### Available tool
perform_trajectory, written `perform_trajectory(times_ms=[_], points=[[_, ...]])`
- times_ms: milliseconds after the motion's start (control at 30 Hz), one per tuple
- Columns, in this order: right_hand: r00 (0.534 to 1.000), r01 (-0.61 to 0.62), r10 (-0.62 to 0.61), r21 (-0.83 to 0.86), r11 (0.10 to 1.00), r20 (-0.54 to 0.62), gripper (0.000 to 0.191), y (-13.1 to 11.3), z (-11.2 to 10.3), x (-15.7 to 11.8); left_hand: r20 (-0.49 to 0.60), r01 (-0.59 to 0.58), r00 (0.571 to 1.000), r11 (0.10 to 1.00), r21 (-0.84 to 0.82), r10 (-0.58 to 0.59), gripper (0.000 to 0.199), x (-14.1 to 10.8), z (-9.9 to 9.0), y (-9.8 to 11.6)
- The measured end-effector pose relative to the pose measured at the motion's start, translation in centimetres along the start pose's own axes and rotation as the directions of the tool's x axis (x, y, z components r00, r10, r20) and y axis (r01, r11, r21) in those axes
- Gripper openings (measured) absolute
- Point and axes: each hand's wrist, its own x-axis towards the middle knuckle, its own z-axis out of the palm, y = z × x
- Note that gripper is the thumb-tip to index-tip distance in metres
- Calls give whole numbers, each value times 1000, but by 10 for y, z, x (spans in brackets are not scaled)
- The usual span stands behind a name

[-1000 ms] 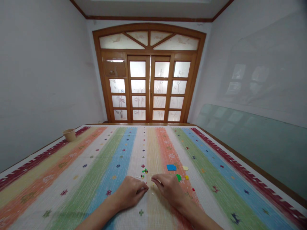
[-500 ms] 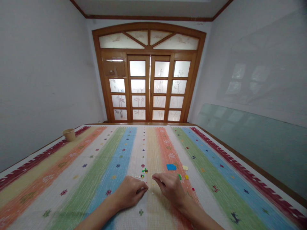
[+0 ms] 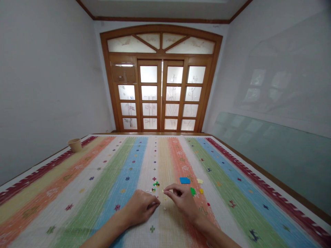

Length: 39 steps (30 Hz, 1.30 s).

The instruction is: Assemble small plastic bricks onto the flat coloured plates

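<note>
My left hand [image 3: 143, 206] rests on the cloth with its fingers curled and the tips pressed together; whatever is between them is hidden. Across from it, my right hand [image 3: 182, 201] pinches a tiny pale yellow piece [image 3: 163, 190] between thumb and index fingertip. A little heap of small green, brown, yellow and white pieces [image 3: 156, 185] lies just beyond the hands. By the right knuckles are a green piece [image 3: 192, 192] and a yellow piece [image 3: 201, 191]. A blue flat piece [image 3: 184, 180] and a pale yellow piece [image 3: 200, 181] lie farther back.
A striped tablecloth [image 3: 108, 172] covers the table. A paper cup [image 3: 74, 145] stands near the far left edge. One small red piece [image 3: 208, 204] sits right of my right hand. Pale glass panel [image 3: 271, 151] leans along the right wall.
My right hand has shifted slightly and rolled, its index finger arching more, so more of the green piece shows. My left hand has stayed in place.
</note>
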Motion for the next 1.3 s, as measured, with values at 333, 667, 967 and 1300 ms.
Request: perform_trajectory(times_ms=[333,667,967,1300], points=[[959,-282,243,495,822,144,41,-14,-5,2,1,-6,1000,1000,-12,6,17,0,-2,1],[866,-487,352,766,421,357,54,-11,-5,6,-20,-37,999,999,-21,36,18,-1,3,-3],[898,-432,325,739,517,297,50,-5,-13,11,-25,-42,999,998,-39,41,18,0,3,-3],[954,-184,283,556,810,-96,46,6,-61,34,-53,-56,997,998,-32,54,19,-1,3,-3]])
